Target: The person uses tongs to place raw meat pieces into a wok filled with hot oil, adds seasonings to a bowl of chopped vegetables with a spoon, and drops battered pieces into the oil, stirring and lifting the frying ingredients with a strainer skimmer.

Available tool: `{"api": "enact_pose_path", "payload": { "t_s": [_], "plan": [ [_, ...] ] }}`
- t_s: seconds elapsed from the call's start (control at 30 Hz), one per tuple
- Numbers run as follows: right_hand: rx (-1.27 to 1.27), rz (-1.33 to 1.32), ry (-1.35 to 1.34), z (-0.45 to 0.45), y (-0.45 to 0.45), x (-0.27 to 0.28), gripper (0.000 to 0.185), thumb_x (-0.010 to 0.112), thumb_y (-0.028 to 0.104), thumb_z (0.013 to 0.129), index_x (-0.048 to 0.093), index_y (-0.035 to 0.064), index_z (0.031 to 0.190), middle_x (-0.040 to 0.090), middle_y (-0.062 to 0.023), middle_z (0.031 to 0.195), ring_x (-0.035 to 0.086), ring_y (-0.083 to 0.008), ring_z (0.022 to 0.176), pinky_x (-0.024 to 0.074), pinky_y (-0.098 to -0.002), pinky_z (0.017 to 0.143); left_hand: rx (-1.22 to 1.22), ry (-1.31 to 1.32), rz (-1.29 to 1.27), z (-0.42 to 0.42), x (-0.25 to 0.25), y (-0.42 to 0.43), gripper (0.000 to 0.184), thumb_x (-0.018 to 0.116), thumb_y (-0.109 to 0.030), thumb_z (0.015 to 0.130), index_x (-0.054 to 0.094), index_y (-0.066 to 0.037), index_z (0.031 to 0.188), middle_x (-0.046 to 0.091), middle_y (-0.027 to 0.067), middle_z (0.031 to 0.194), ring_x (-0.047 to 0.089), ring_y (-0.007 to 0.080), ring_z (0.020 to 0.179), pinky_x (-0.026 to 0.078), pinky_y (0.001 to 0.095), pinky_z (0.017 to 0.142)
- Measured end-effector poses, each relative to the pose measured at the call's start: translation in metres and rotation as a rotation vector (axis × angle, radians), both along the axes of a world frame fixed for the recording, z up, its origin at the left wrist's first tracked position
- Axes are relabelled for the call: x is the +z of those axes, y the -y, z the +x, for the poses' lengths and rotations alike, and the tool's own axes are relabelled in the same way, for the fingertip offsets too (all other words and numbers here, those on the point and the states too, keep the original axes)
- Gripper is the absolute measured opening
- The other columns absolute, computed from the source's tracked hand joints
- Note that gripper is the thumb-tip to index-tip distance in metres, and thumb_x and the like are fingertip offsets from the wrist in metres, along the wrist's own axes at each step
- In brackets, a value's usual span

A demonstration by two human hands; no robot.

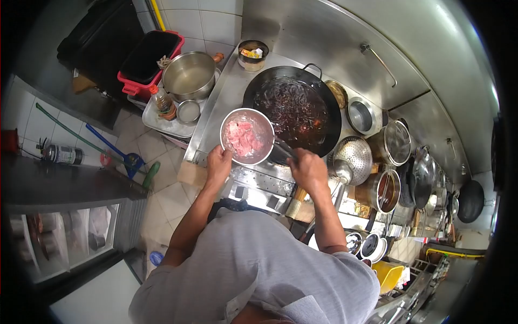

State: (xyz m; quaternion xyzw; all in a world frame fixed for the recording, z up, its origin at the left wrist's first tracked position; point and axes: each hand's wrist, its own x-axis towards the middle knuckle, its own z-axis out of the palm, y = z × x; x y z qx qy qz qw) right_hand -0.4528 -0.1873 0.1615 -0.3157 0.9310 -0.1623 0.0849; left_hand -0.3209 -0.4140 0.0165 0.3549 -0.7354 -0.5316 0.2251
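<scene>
A metal saucepan holds pink raw meat in some liquid. My left hand grips its near left rim, fingers closed. At its right side, my right hand is wrapped round a black handle that appears to belong to the saucepan. Behind and partly under the saucepan sits a large black wok with dark, bubbling liquid in it. The saucepan covers the wok's near left edge.
A perforated ladle and several metal pots stand right of the wok. On the left are a large steel pot, a bottle with a red cap and a red bin. A small container stands at the back.
</scene>
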Motion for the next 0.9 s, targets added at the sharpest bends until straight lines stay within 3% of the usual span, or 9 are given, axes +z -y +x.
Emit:
{"api": "enact_pose_path", "payload": {
  "t_s": [0.23, 0.33, 0.4, 0.53, 0.6, 0.7, 0.8, 0.9],
  "plan": [
    [0.176, 0.063, -0.183, 0.020, 0.012, -0.022, 0.017, 0.064, 0.017, 0.088, 0.063, 0.0008, 0.085, 0.069, -0.0193, 0.080, 0.070, -0.0384, 0.075, 0.0575, -0.0466, 0.070, -0.027, 0.041, -0.079, -0.008, 0.016, -0.005, 0.027, 0.061, -0.015, 0.088, 0.054, 0.006, 0.073, 0.057, 0.0216, 0.064, 0.055, 0.0301, 0.057, 0.044, 0.0454, 0.059],
    [0.143, 0.059, -0.139, 0.016, 0.007, -0.016, 0.014, 0.064, 0.016, 0.088, 0.067, 0.0025, 0.090, 0.070, -0.0189, 0.084, 0.070, -0.0391, 0.077, 0.0572, -0.0470, 0.071, -0.011, 0.015, -0.098, -0.010, 0.009, -0.005, 0.026, 0.060, -0.014, 0.087, 0.054, 0.006, 0.073, 0.058, 0.0238, 0.066, 0.057, 0.0354, 0.059, 0.044, 0.0471, 0.061],
    [0.122, 0.044, -0.122, 0.013, 0.001, -0.011, 0.014, 0.064, 0.016, 0.088, 0.068, 0.0037, 0.092, 0.071, -0.0186, 0.086, 0.070, -0.0392, 0.077, 0.0570, -0.0471, 0.071, -0.011, 0.006, -0.100, -0.008, 0.001, -0.003, 0.022, 0.059, -0.010, 0.089, 0.052, 0.004, 0.073, 0.049, 0.0086, 0.060, 0.045, 0.0154, 0.058, 0.039, 0.0399, 0.055],
    [0.054, -0.053, -0.103, 0.007, -0.006, 0.016, 0.013, 0.065, 0.016, 0.088, 0.070, 0.0053, 0.091, 0.071, -0.0191, 0.087, 0.069, -0.0400, 0.079, 0.0548, -0.0487, 0.072, 0.002, -0.005, -0.095, -0.005, -0.008, -0.001, 0.022, 0.059, -0.010, 0.088, 0.052, 0.004, 0.072, 0.049, 0.0084, 0.060, 0.044, 0.0147, 0.059, 0.039, 0.0394, 0.055],
    [-0.010, -0.115, -0.094, -0.003, -0.007, 0.024, 0.013, 0.066, 0.016, 0.088, 0.070, 0.0043, 0.090, 0.069, -0.0219, 0.084, 0.068, -0.0408, 0.079, 0.0528, -0.0496, 0.071, -0.011, 0.030, -0.067, -0.002, -0.010, 0.000, 0.023, 0.060, -0.013, 0.085, 0.054, 0.006, 0.073, 0.058, 0.0229, 0.065, 0.057, 0.0326, 0.060, 0.045, 0.0461, 0.061],
    [-0.114, -0.097, -0.143, -0.036, -0.006, 0.008, 0.013, 0.067, 0.018, 0.087, 0.071, 0.0059, 0.090, 0.070, -0.0217, 0.085, 0.068, -0.0414, 0.080, 0.0538, -0.0491, 0.071, 0.024, -0.037, 0.071, 0.005, -0.028, -0.001, 0.024, 0.060, -0.013, 0.085, 0.053, 0.006, 0.072, 0.056, 0.0197, 0.064, 0.053, 0.0251, 0.059, 0.044, 0.0438, 0.059],
    [-0.147, 0.015, -0.280, -0.084, -0.003, -0.050, 0.015, 0.064, 0.016, 0.084, 0.071, 0.0028, 0.086, 0.071, -0.0240, 0.083, 0.071, -0.0413, 0.078, 0.0575, -0.0488, 0.074, 0.028, 0.007, 0.052, 0.012, -0.016, -0.003, 0.024, 0.060, -0.012, 0.086, 0.052, 0.006, 0.072, 0.054, 0.0157, 0.062, 0.048, 0.0182, 0.060, 0.043, 0.0410, 0.058],
    [-0.200, 0.150, -0.239, -0.111, 0.003, -0.089, 0.019, 0.062, 0.017, 0.083, 0.072, 0.0012, 0.088, 0.072, -0.0246, 0.085, 0.072, -0.0411, 0.081, 0.0589, -0.0473, 0.078, 0.017, 0.056, 0.005, 0.015, 0.002, -0.003, 0.024, 0.060, -0.012, 0.086, 0.053, 0.006, 0.073, 0.054, 0.0157, 0.062, 0.047, 0.0184, 0.059, 0.042, 0.0412, 0.058]
  ]
}}
